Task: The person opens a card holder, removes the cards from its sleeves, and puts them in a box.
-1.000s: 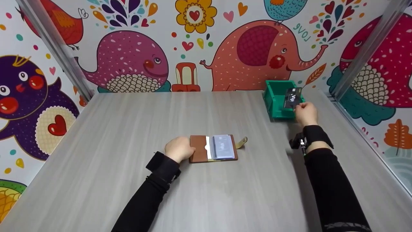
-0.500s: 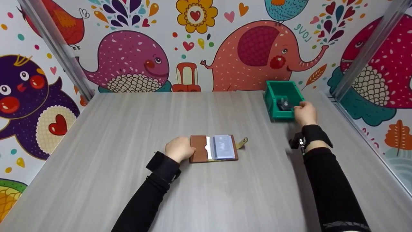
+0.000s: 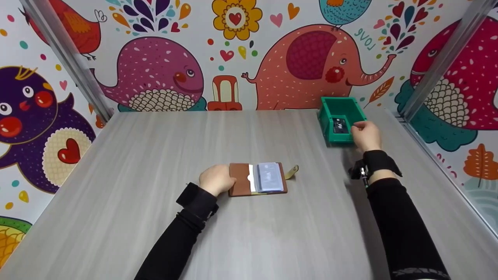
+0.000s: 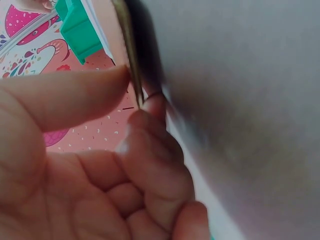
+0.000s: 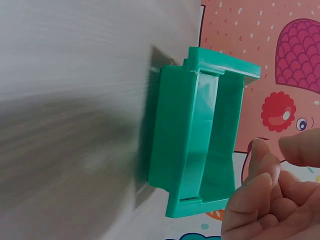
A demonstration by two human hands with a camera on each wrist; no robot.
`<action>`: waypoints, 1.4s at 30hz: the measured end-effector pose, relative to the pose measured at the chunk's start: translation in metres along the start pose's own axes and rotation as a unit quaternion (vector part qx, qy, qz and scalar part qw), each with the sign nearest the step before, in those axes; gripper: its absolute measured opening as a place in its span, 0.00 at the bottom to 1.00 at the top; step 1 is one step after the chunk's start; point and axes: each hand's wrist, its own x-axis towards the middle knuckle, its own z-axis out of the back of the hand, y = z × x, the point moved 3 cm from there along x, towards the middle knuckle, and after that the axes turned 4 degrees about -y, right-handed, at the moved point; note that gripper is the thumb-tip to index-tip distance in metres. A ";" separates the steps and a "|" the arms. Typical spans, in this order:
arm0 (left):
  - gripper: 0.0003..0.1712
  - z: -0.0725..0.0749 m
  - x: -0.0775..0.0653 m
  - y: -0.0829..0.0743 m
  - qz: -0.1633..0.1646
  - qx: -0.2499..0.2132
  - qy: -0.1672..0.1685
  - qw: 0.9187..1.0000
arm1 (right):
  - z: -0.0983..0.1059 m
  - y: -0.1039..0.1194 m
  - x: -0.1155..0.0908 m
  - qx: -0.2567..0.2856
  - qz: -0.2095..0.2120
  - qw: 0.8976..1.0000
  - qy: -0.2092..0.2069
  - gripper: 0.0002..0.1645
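A brown card holder (image 3: 240, 179) lies unfolded on the table, its clear plastic card sleeves (image 3: 270, 177) facing up and a snap strap (image 3: 291, 172) sticking out to the right. My left hand (image 3: 216, 180) pinches its left edge between thumb and fingers; the left wrist view shows the thumb (image 4: 85, 95) pressed against the cover. At the back right, a black card (image 3: 340, 125) rests inside a green plastic bin (image 3: 342, 139). Just over the bin's right front corner is my right hand (image 3: 366, 136), holding nothing. In the right wrist view a gap separates its thumb (image 5: 302, 147) from the loosely curled fingers.
The grey wood-look table (image 3: 175, 144) ends at a wall (image 3: 237, 54) printed with cartoon animals. Metal posts (image 3: 70, 62) stand at the back corners. The bin sits near the back wall, close to the right side.
The black card, earlier held upright by my right hand, has dropped into the green bin. My right hand has let go and shifted slightly. The left hand and card holder stay in place.
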 end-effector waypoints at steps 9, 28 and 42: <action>0.18 0.000 0.001 0.000 0.002 0.002 0.000 1.000 | -0.003 0.015 -0.009 -0.029 0.078 0.996 -0.025 0.22; 0.17 0.000 0.002 -0.001 0.013 0.014 0.011 1.000 | -0.043 0.067 -0.050 -0.014 0.267 0.964 -0.008 0.12; 0.17 0.000 0.002 -0.004 0.010 0.027 0.008 1.000 | -0.088 0.087 -0.079 -0.065 0.282 0.955 0.070 0.10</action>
